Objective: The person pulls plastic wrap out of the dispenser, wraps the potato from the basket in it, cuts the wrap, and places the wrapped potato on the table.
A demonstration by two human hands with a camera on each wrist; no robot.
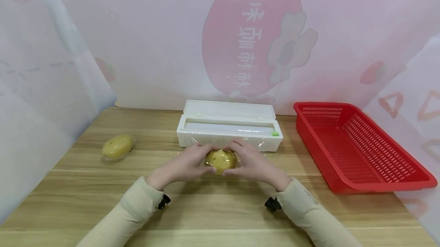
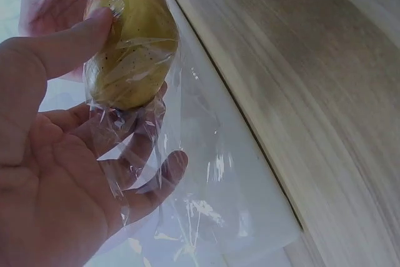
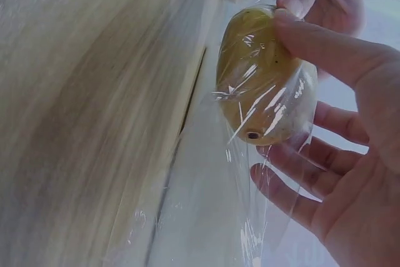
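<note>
A yellow potato (image 1: pixel 221 161) is gripped between both hands in front of the white box. My left hand (image 1: pixel 188 164) holds its left side and my right hand (image 1: pixel 252 164) its right side, with fingers behind and thumbs on the near face. Clear cling film (image 2: pixel 203 207) lies over the potato in shiny creases. In the left wrist view, a loose stretch of film hangs below the potato, across the left fingers. The right wrist view shows film (image 3: pixel 250 217) trailing beneath it too, and the right thumb pressing the potato's upper side.
An open white cling film box (image 1: pixel 273 146) with a roll inside and a green slider (image 1: pixel 275 133) stands behind the hands. Another film-wrapped potato (image 1: pixel 118 147) lies at the left of the wooden table (image 1: pixel 220 216). A red plastic basket (image 1: pixel 314 149) sits at the right.
</note>
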